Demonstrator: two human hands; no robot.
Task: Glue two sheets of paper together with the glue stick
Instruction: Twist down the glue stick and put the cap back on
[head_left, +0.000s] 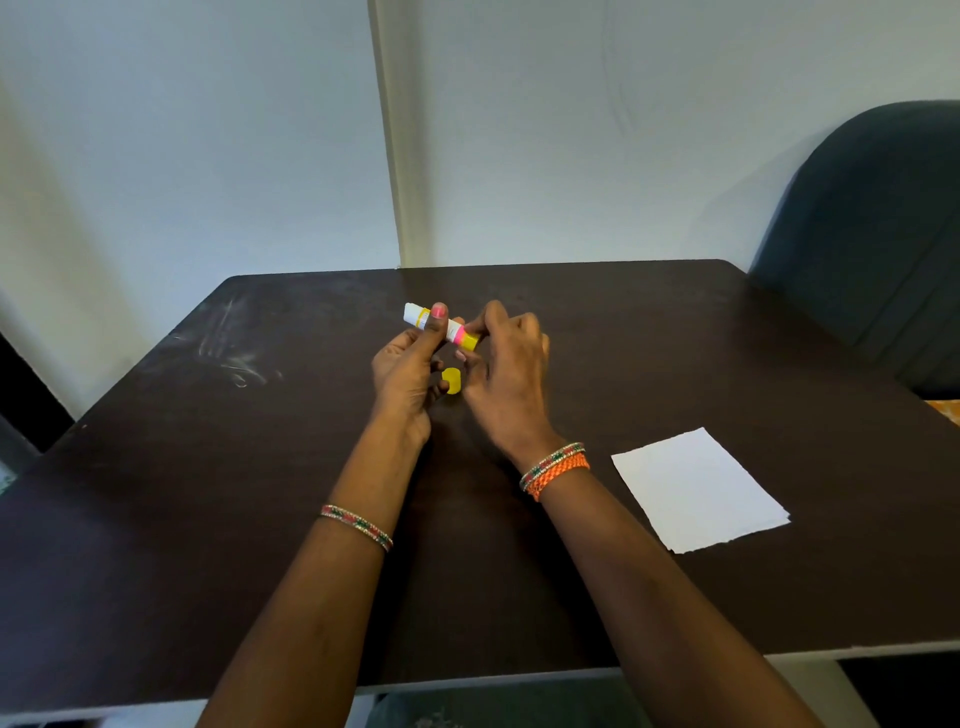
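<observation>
Above the middle of the dark table (208, 467), both hands hold a glue stick (453, 329) with a white body and pink and yellow bands. My left hand (408, 371) grips its middle, thumb on top. The fingertips of my right hand (506, 364) pinch its yellow base end. The stick's white tip points up and left, uncapped. A yellow cap (452, 381) sits between my hands; I cannot tell whether a finger holds it or it rests on the table. White paper (698, 488) lies flat at the right, apart from both hands; its edges suggest more than one sheet stacked.
A dark upholstered chair (872, 234) stands past the table's right far corner. A white wall runs behind the table. Pale scuff marks (234, 353) show on the table's left side. The table's front edge is just below my forearms.
</observation>
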